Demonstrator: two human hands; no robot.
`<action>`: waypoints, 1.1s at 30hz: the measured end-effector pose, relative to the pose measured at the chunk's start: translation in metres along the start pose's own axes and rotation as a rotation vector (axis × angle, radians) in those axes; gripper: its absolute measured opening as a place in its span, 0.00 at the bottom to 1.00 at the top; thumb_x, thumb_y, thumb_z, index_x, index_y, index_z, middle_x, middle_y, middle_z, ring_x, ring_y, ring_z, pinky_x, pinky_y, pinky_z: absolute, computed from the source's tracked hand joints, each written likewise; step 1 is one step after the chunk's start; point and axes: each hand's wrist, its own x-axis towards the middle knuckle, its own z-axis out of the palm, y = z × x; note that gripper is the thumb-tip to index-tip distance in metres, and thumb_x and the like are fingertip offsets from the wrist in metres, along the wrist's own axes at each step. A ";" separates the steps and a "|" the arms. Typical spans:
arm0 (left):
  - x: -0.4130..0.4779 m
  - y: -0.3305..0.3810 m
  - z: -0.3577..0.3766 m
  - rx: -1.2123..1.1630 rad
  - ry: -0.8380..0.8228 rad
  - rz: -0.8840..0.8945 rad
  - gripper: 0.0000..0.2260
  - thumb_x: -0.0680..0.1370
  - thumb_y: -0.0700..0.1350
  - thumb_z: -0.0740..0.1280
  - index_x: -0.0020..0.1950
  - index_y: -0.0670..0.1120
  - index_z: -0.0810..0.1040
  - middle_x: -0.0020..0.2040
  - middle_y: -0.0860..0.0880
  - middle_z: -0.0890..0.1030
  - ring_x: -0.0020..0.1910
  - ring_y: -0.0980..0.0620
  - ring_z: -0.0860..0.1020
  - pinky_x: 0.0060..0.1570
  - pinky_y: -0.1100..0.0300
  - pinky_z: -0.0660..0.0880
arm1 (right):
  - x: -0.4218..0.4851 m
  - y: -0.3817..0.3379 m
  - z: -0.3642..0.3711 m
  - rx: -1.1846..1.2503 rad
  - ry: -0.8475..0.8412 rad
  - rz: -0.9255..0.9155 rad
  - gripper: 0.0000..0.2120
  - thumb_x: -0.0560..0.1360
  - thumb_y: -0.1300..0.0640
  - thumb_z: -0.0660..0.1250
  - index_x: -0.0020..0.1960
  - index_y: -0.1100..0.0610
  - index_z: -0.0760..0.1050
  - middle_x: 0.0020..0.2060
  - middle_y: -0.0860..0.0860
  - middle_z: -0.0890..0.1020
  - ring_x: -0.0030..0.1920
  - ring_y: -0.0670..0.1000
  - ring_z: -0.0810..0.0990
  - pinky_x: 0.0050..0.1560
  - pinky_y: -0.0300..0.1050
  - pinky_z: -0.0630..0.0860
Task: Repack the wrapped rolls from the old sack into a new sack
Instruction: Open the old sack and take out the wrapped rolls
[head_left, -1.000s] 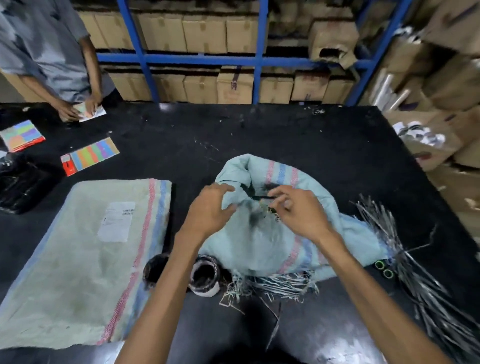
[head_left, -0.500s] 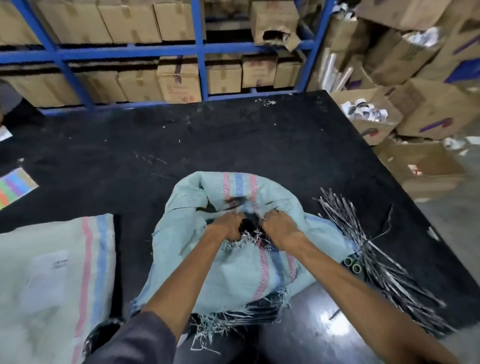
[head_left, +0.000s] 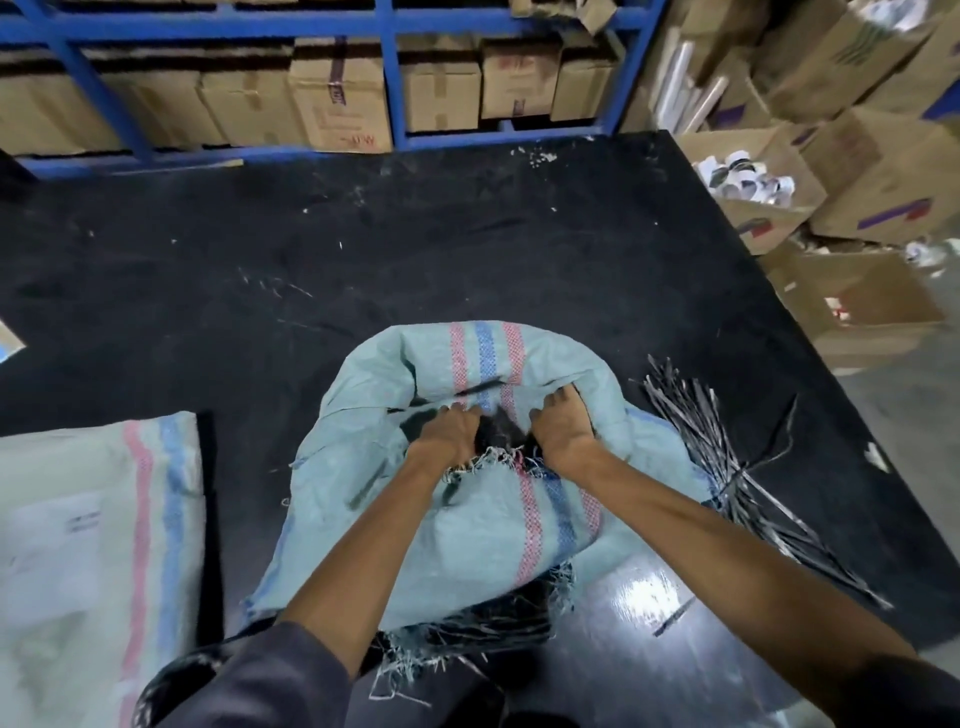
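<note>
A crumpled pale-green woven plastic sack with pink and blue stripes (head_left: 483, 499) is seen on the black tabletop (head_left: 415, 249). Its frayed torn opening is gripped on either side by the left hand (head_left: 448, 435) and the right hand (head_left: 560, 432), whose fingers are curled tightly into the fabric, with a dark gap held between them. Whether wrapped rolls lie inside cannot be told. A bundle of dark flat plastic strips (head_left: 727, 467) is spread on the table just beyond the right hand's fingers. A flat, pale woven sack with a pink and a blue stripe and a white label (head_left: 93, 530) is laid well apart from the left hand's fingers, on that hand's outer side.
</note>
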 end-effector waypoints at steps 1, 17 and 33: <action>-0.004 0.000 -0.005 -0.048 0.038 -0.016 0.28 0.76 0.32 0.67 0.74 0.47 0.66 0.64 0.42 0.75 0.60 0.43 0.77 0.61 0.52 0.76 | -0.004 0.004 -0.006 0.087 0.031 0.012 0.32 0.79 0.46 0.64 0.79 0.55 0.59 0.75 0.58 0.67 0.76 0.60 0.63 0.78 0.61 0.49; -0.149 -0.025 -0.071 -0.907 0.288 0.204 0.47 0.56 0.56 0.86 0.69 0.53 0.66 0.63 0.50 0.78 0.62 0.53 0.79 0.64 0.52 0.77 | -0.094 0.031 -0.068 1.869 0.192 -0.260 0.22 0.66 0.59 0.81 0.57 0.48 0.78 0.50 0.44 0.85 0.53 0.47 0.84 0.49 0.34 0.77; -0.431 -0.048 0.010 -0.819 0.536 -0.101 0.32 0.64 0.54 0.83 0.63 0.57 0.71 0.53 0.56 0.79 0.47 0.60 0.80 0.47 0.62 0.76 | -0.267 -0.078 -0.072 1.764 0.142 -0.784 0.38 0.62 0.50 0.84 0.68 0.45 0.72 0.58 0.45 0.84 0.60 0.46 0.81 0.64 0.47 0.77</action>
